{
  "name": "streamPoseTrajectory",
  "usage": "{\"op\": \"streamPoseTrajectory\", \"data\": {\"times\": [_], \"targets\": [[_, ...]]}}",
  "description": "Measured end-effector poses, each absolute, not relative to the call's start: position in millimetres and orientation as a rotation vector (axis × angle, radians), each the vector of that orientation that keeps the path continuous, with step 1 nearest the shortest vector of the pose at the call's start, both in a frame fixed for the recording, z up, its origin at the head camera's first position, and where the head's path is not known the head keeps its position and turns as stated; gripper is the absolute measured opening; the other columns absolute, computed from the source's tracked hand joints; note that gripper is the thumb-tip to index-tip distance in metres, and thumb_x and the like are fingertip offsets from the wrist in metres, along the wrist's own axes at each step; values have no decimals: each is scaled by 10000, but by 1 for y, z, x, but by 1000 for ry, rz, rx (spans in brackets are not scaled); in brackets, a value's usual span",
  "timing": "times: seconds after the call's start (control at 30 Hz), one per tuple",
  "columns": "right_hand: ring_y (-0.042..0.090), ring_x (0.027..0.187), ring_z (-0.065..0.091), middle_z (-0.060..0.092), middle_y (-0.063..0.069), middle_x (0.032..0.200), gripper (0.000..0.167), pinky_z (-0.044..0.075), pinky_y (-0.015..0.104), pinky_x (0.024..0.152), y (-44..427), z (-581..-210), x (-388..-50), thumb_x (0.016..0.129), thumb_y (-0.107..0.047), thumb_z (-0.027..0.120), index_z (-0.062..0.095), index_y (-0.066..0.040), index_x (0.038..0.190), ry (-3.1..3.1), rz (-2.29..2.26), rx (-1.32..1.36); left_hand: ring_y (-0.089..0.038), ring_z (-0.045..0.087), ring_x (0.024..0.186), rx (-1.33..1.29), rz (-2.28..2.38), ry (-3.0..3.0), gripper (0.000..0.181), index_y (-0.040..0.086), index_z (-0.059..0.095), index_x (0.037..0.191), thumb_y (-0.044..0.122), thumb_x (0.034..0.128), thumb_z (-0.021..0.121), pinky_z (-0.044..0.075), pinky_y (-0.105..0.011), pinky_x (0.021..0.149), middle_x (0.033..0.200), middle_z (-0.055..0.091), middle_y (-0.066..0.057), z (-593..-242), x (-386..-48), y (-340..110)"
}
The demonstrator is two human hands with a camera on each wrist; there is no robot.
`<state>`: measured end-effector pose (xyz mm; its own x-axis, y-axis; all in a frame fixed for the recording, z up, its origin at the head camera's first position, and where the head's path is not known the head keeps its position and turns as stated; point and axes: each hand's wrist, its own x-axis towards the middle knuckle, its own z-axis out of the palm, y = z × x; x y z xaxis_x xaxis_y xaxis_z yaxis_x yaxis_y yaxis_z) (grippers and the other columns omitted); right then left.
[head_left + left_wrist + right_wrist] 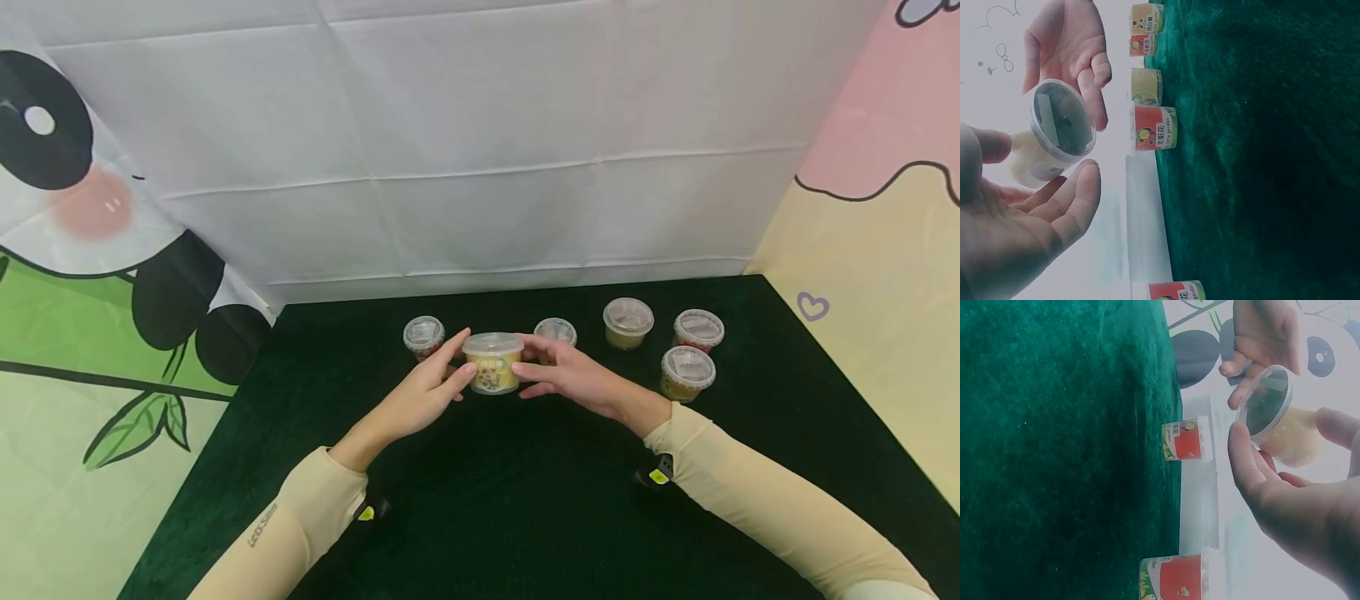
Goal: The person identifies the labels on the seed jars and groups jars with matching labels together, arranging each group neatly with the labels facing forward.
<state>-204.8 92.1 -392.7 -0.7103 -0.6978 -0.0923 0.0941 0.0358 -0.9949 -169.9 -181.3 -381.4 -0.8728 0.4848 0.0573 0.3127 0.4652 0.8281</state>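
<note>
A small clear plastic cup (493,372) with a yellow printed label and a clear lid is held above the green cloth. My left hand (422,393) grips it from the left, thumb at the front and fingers round its side. From the right, my right hand (577,377) holds the same cup with thumb and fingers. In the left wrist view the cup's round underside (1063,119) shows, tilted. The right wrist view shows its pale yellow side (1294,437) between thumb and fingers.
Behind the hands stand lidded cups: one at left (423,333), one partly hidden (556,332) by the right hand, a yellowish one (628,323), and two at right, red-labelled (699,329) and yellowish (687,372). A white cloth wall (480,167) rises behind the table.
</note>
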Motion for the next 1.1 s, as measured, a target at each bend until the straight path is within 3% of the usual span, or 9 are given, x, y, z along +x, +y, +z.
{"op": "streamPoseTrajectory", "data": {"times": [0.4,0.63,1.1], "targets": [[354,1269,511,353,211,1465,651,494,477,1025,84,-398,-205,1033,-190,566,253,-54,1588,1739,-1732,-632,-386,626,1127,615,1345,2504,652,143,175,1632,407,1094,431,565,-438,878,1487,449,-189,-387,-167,-190],[354,1284,505,337,209,1487,669,494,468,1026,79,-402,-205,1033,-202,571,232,-84,1598,1728,-1727,-630,-350,611,1162,613,1329,2472,604,78,290,1579,396,1091,448,565,-375,874,1390,529,-172,-393,-170,-202],[330,1228,559,368,200,1489,693,531,415,977,44,-418,-205,1035,-216,599,230,-73,1603,1858,-1650,-687,-263,635,1143,644,1237,2478,563,80,312,1570,318,1090,486,544,-420,937,1345,582,-158,-398,-172,-239]]}}
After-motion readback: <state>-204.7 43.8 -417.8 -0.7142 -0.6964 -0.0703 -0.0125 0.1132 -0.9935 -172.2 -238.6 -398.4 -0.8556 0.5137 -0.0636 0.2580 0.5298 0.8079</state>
